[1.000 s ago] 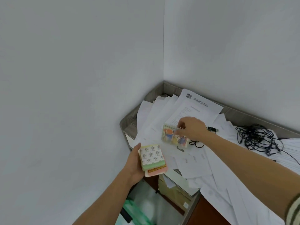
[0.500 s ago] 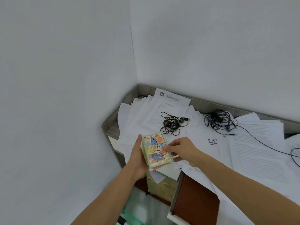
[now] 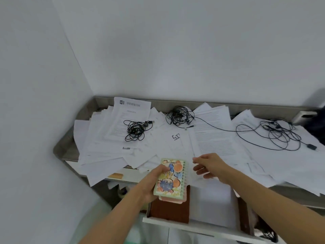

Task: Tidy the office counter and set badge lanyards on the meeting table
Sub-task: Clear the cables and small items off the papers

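Now, left hand (image 3: 149, 187) gripping stacked notebooks (image 3: 170, 180), right hand (image 3: 209, 166) spread loose just beside them, apart.

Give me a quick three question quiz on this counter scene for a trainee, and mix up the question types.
1. True or false: the right hand holds the spiral notebook.
2. How many black cable tangles lie on the papers? A one, B three, C five.
3. Fill in: the drawer under the counter stands ____.
Key: 1 false; the left hand grips it, and the right hand is open and holds nothing. 2 B. 3 open.
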The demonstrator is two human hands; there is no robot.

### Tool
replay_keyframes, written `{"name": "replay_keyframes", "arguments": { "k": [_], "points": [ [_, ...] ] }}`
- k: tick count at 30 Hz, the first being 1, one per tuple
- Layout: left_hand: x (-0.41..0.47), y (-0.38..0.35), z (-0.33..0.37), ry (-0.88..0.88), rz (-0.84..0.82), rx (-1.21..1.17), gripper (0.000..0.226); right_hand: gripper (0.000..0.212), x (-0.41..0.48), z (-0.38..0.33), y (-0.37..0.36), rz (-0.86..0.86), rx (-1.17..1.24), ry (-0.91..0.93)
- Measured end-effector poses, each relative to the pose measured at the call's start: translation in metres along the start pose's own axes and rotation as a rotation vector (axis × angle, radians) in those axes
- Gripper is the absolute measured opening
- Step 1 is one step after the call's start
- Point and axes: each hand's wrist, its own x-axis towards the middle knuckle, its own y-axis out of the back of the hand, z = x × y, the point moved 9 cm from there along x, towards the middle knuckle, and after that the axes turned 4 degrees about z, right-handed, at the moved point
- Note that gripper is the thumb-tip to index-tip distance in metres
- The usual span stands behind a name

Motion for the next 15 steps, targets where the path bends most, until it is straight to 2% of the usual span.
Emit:
{"name": "replay_keyframes", "arguments": {
  "k": [4,12,15],
  "points": [
    [0.017,-0.054,-0.039,0.124,-0.037,0.082,0.037,0.024,-0.009,0.056,0.065,0.056,-0.047,-0.025],
    [0.056,-0.107,-0.111,0.289,-0.019,0.187,0.032,0.018,-0.022,0.153,0.126,-0.032,-0.067,-0.154],
    [0.079,-0.117,-0.132,0.297,0.036,0.174,0.037,0.018,-0.023,0.186,0.135,-0.058,-0.055,-0.192]
  ]
}}
